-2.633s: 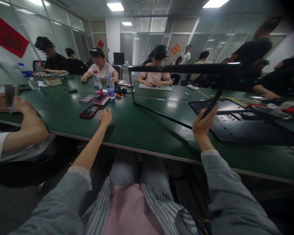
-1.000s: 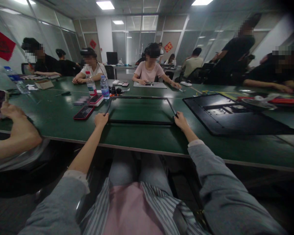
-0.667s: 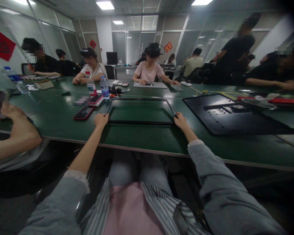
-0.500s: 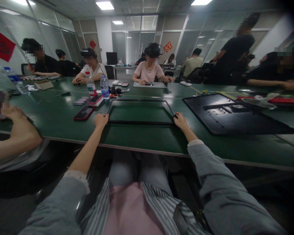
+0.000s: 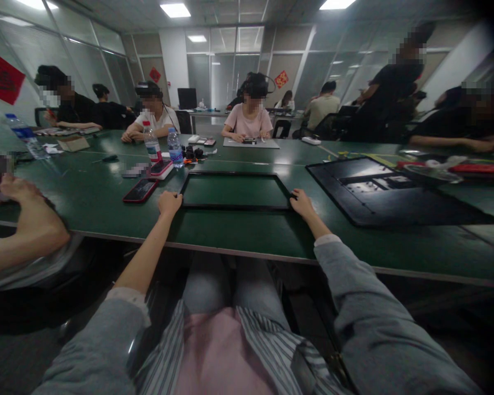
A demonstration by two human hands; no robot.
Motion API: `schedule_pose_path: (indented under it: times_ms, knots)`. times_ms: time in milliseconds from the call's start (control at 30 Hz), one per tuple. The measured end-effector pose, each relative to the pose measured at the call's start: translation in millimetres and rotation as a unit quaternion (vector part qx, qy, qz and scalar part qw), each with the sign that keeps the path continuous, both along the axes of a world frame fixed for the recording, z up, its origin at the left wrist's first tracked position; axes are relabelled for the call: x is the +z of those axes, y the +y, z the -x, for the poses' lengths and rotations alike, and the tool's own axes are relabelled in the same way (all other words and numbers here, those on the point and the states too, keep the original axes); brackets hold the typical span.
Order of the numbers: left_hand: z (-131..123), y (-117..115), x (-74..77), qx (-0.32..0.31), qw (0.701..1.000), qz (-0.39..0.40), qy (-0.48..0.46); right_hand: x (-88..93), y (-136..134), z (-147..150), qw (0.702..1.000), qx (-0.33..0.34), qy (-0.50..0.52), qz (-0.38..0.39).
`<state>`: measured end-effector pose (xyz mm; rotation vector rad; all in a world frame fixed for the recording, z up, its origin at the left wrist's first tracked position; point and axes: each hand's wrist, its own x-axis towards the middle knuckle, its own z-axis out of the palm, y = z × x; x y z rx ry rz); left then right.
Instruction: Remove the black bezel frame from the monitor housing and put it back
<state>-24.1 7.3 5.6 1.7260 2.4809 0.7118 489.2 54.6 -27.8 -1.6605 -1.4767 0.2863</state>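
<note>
A thin black rectangular frame [image 5: 236, 207], through which the green table shows, lies level in front of me. Its left side is gripped by my left hand [image 5: 170, 203], fingers curled round the edge. My right hand [image 5: 302, 203] pinches the opposite side near the middle. Whether the frame rests flat on the table or hovers slightly above it, I cannot tell. To the right of my right hand lies a large black panel [image 5: 354, 203] with cut-outs and raised parts.
Left of the frame are a red-edged phone [image 5: 140, 190], a second phone on a white box, and two bottles [image 5: 175, 147]. A co-worker's arm [image 5: 37, 219] reaches in at the left. Across the green table [image 5: 239, 233] a person works over a light mat [image 5: 230, 144].
The far edge of the frame has come down a little, while both my hands stay on its sides. Across the table, the person's outstretched hand has drawn back toward the mat.
</note>
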Motion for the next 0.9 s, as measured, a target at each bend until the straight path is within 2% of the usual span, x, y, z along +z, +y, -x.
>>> schedule_pose_path:
  times_ms: [233,367,467,600,767,900]
  knots:
    - [-5,-2,-0.6,-0.037,0.997,-0.069,0.014,1.5,0,1,1.0,-0.011,-0.012,-0.005]
    - [-8,-3,-0.7,-0.149,0.982,-0.109,0.027,2.6,-1,1,0.999,-0.023,-0.017,-0.014]
    - [-12,-7,1.8,-0.231,0.967,-0.102,0.035,5.3,-2,0,0.999,-0.033,-0.024,-0.018]
    - [-16,-13,6.4,-0.245,0.967,-0.057,0.033,12.7,-7,-4,0.997,-0.057,-0.037,-0.028]
    - [-14,-16,6.8,-0.275,0.96,-0.024,0.037,25.0,-19,-14,0.983,-0.148,-0.081,-0.068]
    - [-12,-16,4.3,-0.292,0.955,-0.033,0.037,29.5,-35,-48,0.958,-0.245,-0.106,-0.105]
